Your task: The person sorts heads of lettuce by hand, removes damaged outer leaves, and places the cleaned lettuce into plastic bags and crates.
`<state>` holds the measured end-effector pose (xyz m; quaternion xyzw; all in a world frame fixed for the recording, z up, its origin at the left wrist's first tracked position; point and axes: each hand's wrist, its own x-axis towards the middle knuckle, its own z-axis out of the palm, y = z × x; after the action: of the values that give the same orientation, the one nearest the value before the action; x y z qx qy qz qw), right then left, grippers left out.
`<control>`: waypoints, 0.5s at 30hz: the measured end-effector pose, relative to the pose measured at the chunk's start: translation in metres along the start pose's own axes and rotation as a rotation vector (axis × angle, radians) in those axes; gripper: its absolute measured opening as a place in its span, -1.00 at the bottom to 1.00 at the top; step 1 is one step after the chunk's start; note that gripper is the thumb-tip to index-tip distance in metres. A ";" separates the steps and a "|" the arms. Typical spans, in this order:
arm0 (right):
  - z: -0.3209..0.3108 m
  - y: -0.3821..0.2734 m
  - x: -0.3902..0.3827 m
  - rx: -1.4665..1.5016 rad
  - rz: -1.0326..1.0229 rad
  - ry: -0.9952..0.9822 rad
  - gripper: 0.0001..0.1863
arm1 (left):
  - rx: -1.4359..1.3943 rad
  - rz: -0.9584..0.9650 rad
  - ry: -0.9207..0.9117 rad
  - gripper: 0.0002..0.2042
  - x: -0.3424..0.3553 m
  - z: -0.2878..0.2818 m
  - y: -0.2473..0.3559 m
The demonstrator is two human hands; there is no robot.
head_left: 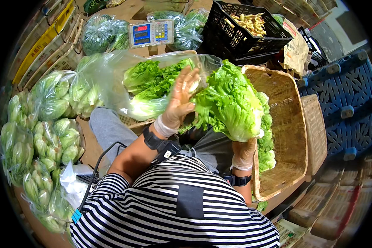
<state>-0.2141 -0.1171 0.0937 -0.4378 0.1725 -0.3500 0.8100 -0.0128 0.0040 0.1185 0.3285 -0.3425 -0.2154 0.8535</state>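
My left hand, in a thin clear glove, is raised with its fingers apart beside a leafy green lettuce. My right hand, also gloved, grips that lettuce from underneath at its pale base, partly hidden by it. Behind my left hand lies a clear plastic bag with lettuces in it, resting on a woven crate. To my right, a tan plastic basket has more lettuces along its left side.
Bagged vegetables cover the left floor. A scale display stands at the back, near a black crate of pale produce. Blue plastic pallets are at the right, stacked crates at the far left.
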 end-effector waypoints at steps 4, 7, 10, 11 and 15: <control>0.001 -0.005 0.006 -0.045 -0.126 0.022 0.16 | 1.178 0.350 -0.151 -0.54 0.002 0.013 0.032; 0.000 -0.009 0.006 -0.210 -0.138 -0.107 0.06 | 1.337 0.267 -0.199 -0.68 0.004 0.025 0.032; -0.002 -0.010 0.002 -0.324 -0.125 -0.047 0.07 | 1.227 0.312 -0.137 -0.78 0.005 0.026 0.025; -0.003 -0.009 0.000 -0.249 -0.141 -0.036 0.07 | 1.120 0.261 -0.145 -0.80 0.004 0.026 0.022; -0.013 0.001 -0.004 0.028 -0.080 0.033 0.00 | 0.708 0.130 -0.088 -0.84 -0.007 0.024 0.014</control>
<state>-0.2243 -0.1210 0.0860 -0.4272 0.1632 -0.3916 0.7984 -0.0326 0.0074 0.1385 0.5715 -0.4526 -0.0426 0.6832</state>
